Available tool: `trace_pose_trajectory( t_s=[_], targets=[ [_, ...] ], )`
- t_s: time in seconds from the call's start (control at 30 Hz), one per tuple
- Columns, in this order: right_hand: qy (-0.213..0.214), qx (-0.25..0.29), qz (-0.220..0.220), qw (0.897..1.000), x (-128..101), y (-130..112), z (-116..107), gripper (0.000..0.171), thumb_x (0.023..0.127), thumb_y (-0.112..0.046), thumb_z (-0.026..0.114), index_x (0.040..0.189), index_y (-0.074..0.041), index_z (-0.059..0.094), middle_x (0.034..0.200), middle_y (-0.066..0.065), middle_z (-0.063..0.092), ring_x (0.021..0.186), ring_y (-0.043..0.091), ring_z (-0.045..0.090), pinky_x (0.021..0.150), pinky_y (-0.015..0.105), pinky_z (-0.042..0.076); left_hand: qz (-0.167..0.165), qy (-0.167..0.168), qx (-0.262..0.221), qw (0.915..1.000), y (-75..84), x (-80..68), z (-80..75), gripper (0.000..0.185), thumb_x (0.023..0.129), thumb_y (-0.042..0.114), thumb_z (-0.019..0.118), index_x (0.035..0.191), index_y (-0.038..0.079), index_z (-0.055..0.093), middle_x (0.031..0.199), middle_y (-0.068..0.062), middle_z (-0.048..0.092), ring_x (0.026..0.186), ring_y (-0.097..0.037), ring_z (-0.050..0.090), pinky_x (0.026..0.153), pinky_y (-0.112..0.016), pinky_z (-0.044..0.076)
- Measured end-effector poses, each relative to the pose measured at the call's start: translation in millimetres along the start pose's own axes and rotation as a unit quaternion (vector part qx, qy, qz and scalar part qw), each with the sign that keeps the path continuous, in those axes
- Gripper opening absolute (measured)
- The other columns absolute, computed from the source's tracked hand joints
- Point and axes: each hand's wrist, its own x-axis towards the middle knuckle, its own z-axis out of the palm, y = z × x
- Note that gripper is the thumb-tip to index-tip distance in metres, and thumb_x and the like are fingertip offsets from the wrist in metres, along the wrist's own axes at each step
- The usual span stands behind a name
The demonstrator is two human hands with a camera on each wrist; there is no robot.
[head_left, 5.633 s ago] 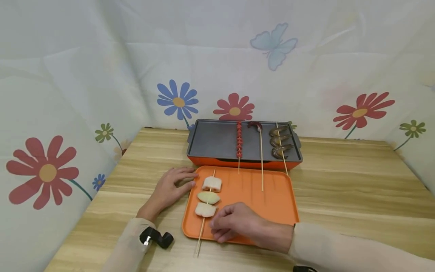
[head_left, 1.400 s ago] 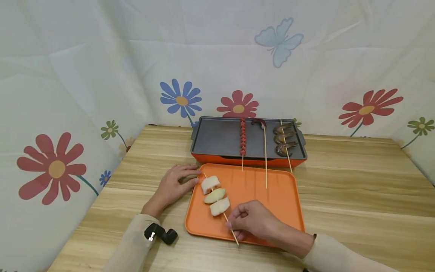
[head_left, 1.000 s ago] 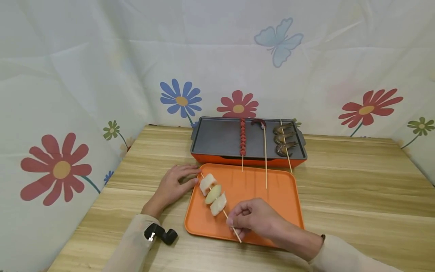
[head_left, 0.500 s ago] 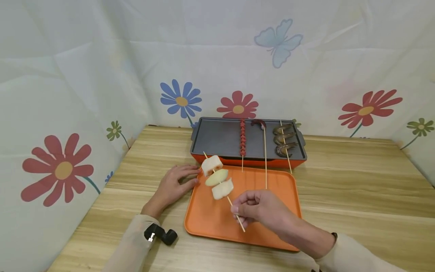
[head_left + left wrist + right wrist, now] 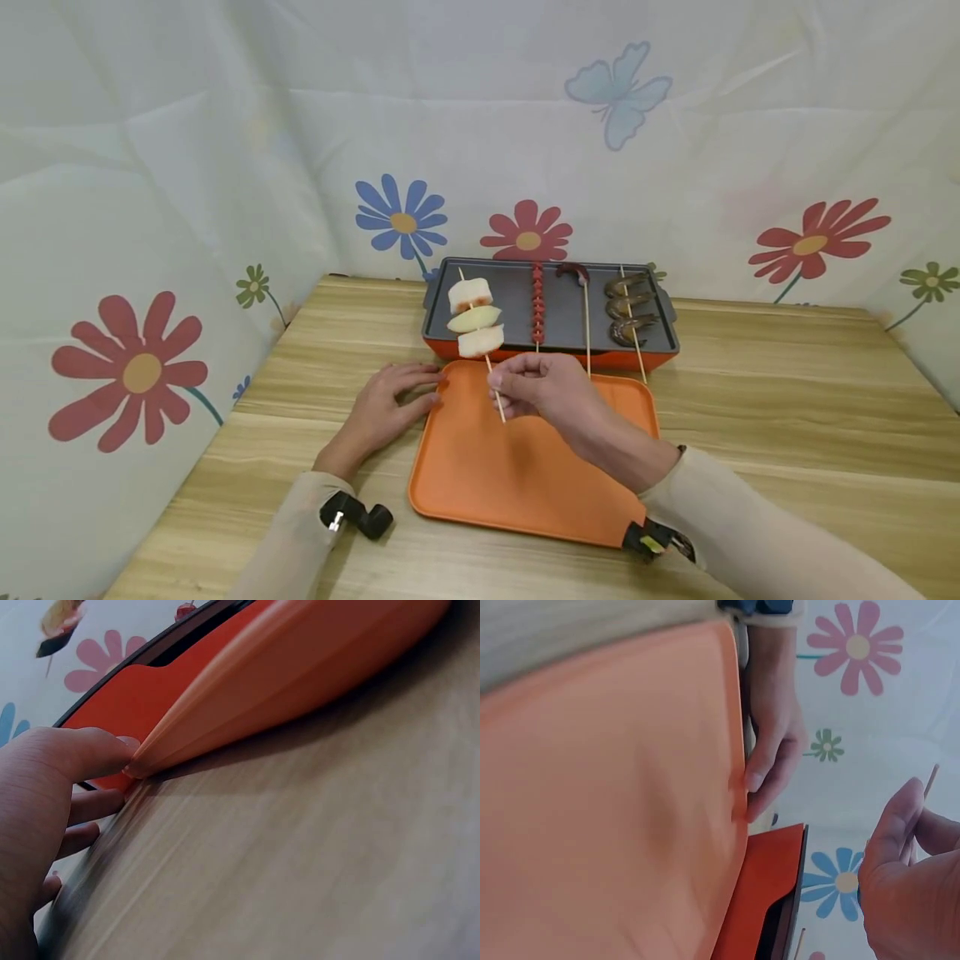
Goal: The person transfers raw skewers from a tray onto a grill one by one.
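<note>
Skewer with three pale chunks, pinched low on its stick by right hand, raised over left part of grill plate, not yet laid down. Three skewers already resting there. Left hand flat on surface, fingers steadying orange tray, now bare.

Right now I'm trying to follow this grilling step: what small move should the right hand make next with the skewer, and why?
Probably lower it onto the bare left part of the grill plate. The right hand pinches the skewer above that spot, three skewers already lie to its right, and the left hand rests against the orange tray.
</note>
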Motion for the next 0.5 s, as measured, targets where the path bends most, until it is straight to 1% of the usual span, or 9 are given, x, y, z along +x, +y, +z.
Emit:
trace_pose_trajectory(
  t_s=[0.1,0.23,0.33,0.5],
  targets=[
    [0.019,0.007,-0.005,1.0,14,-3,2,0.02,0.106,-0.009,0.066,0.113,0.008,0.073,0.102,0.017,0.074,0.088,0.026,0.073,0.083,0.036,0.063,0.005,0.001,0.003,1.0,-0.9,0.8,-0.2,0.032,0.095,0.024,0.082,0.125,0.013,0.081,0.137,-0.008,0.071,0.134,-0.034,0.06,0.12,-0.067,0.027],
    [0.043,0.011,-0.007,0.999,31,-8,3,0.018,0.106,-0.011,0.067,0.111,0.004,0.075,0.105,0.018,0.074,0.087,0.024,0.073,0.082,0.033,0.063,0.006,-0.001,0.004,1.0,-2.6,1.4,0.3,0.032,0.096,0.024,0.08,0.126,0.014,0.08,0.139,-0.009,0.07,0.135,-0.035,0.059,0.119,-0.07,0.026],
    [0.058,0.01,-0.002,0.998,42,-12,3,0.021,0.106,-0.013,0.068,0.114,0.005,0.075,0.106,0.018,0.075,0.088,0.024,0.074,0.082,0.032,0.063,0.008,-0.001,0.003,1.0,-3.3,1.3,1.1,0.032,0.097,0.024,0.08,0.127,0.015,0.08,0.14,-0.01,0.069,0.136,-0.035,0.058,0.119,-0.071,0.025],
    [0.076,0.003,0.004,0.997,58,-13,5,0.024,0.105,-0.013,0.07,0.117,0.007,0.074,0.103,0.019,0.075,0.082,0.022,0.073,0.079,0.031,0.064,0.014,0.002,0.0,0.9999,-3.2,0.4,1.2,0.033,0.096,0.022,0.081,0.128,0.013,0.079,0.139,-0.01,0.069,0.135,-0.036,0.059,0.118,-0.073,0.025]
  ],
)
